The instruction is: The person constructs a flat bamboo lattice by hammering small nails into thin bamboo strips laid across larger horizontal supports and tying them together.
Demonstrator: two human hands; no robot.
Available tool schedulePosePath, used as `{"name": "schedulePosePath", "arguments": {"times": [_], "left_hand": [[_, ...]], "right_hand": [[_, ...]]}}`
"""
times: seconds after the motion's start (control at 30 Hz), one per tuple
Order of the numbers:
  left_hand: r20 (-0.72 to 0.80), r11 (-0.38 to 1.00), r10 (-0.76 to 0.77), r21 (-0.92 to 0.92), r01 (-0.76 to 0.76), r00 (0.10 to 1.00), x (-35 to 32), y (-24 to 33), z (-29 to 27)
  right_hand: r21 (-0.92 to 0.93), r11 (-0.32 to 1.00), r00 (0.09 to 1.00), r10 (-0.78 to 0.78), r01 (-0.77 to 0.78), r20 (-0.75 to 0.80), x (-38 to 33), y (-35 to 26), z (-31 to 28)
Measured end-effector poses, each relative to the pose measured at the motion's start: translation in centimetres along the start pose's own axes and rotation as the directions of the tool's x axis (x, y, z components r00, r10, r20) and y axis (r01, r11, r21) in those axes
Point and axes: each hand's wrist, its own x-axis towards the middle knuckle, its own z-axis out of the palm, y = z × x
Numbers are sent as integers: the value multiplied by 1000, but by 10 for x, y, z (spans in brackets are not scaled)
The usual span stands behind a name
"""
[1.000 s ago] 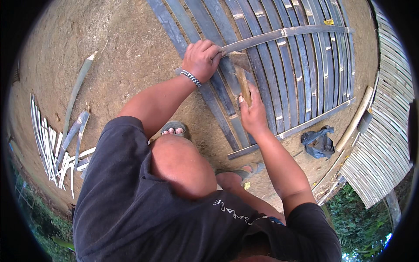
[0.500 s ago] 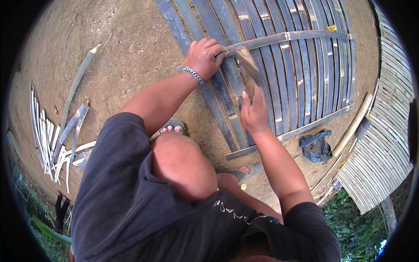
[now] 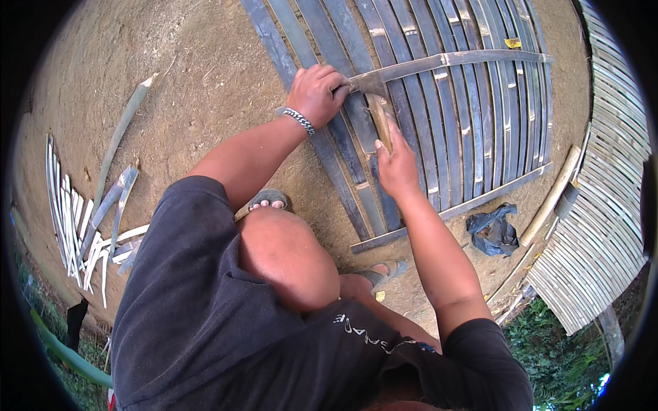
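Note:
Dark flat bamboo slats [image 3: 404, 103] lie side by side on the ground in front of me, with a bamboo crosspiece [image 3: 473, 59] laid over them. My left hand [image 3: 319, 94], a chain bracelet at its wrist, is closed over the crosspiece near its left end. Whether its fingertips also pinch something small is hidden. My right hand [image 3: 399, 164] grips a wooden-handled, hatchet-like tool [image 3: 381, 123]. The tool's dark flat head is down at the crosspiece, just right of my left fingers.
Another strip [image 3: 452, 210] runs along the slats' near ends. A black plastic bag [image 3: 492, 229] and a bamboo pole [image 3: 552, 195] lie right, beside a panel of thin slats [image 3: 589, 253]. Pale split strips [image 3: 65, 219] and a longer bamboo piece [image 3: 122, 130] lie left. My sandaled foot [image 3: 377, 274] is near the frame.
The tool in my right hand has swung down and away from me, its head now at the crosspiece beside my left fingers. My left hand stays at the same spot.

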Motion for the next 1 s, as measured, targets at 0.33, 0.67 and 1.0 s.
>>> {"name": "schedulePosePath", "arguments": {"times": [0.33, 0.67, 1.0], "left_hand": [[23, 984, 68, 162, -71, 997, -3, -9, -10], [240, 891, 33, 432, -137, 970, -2, -19, -15], [265, 893, 15, 430, -132, 964, -2, -17, -15]], "right_hand": [[-18, 976, 976, 216, -217, -37, 16, 13, 3], [149, 988, 999, 39, -43, 29, -11, 2, -12], [89, 981, 982, -165, 173, -90, -12, -24, -24]]}}
